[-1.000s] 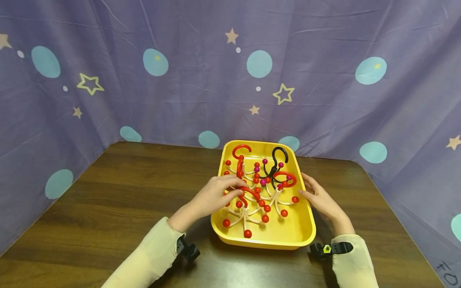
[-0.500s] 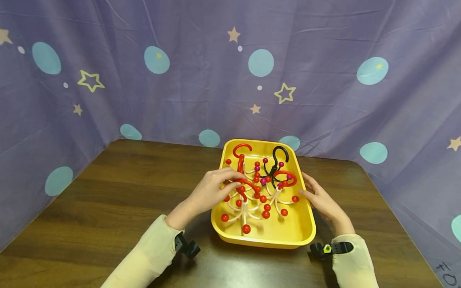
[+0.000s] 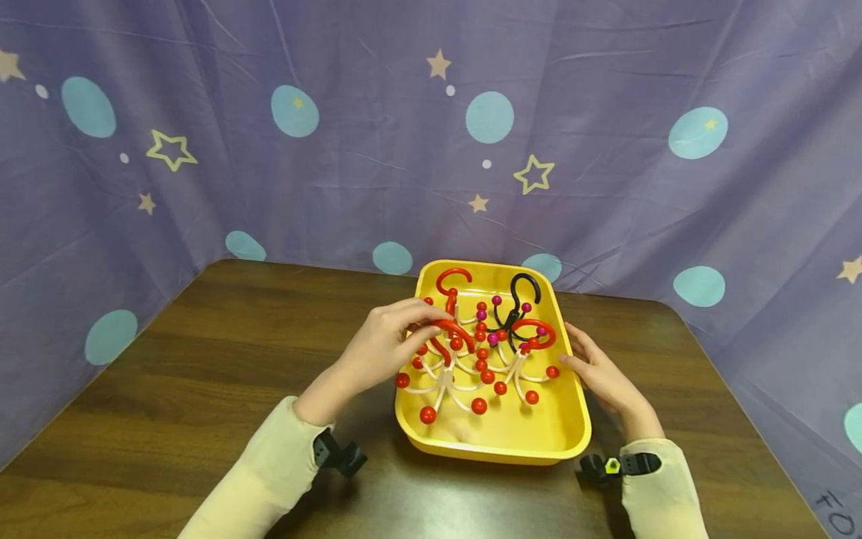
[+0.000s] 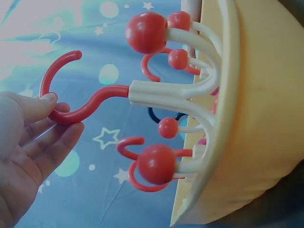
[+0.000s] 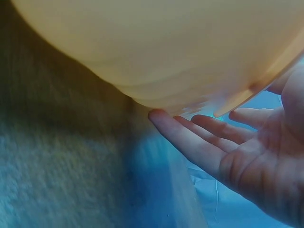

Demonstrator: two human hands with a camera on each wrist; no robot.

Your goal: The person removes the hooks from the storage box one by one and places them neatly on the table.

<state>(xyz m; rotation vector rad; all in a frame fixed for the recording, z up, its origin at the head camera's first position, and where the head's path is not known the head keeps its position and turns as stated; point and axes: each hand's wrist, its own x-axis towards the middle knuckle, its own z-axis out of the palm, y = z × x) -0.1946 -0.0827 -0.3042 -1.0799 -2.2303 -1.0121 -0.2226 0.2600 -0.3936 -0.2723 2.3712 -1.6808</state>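
Observation:
My left hand (image 3: 377, 348) pinches the curved red handle of a hook-handled piece with white, ball-tipped arms (image 4: 147, 91). Its fingertips and thumb meet on the handle's bend in the left wrist view. The piece hangs upright over the left part of a yellow tray (image 3: 485, 451), arms spreading downward, with one red ball beyond the left rim in the head view. My right hand (image 3: 606, 378) touches the tray's right side, thumb at the rim and fingers fairly straight along the outside. In the right wrist view those fingers (image 5: 190, 137) lie against the outer wall.
Inside the tray are another red-handled piece (image 3: 517, 367) at the right, one more (image 3: 452, 299) at the back left, and a black one with magenta balls (image 3: 513, 318). The tray stands on a dark wooden table (image 3: 269, 329), before a purple star-patterned curtain (image 3: 377, 150).
My left hand has lifted the red-handled piece off the tray floor and drawn it up and leftward. The right hand stays at the tray's side.

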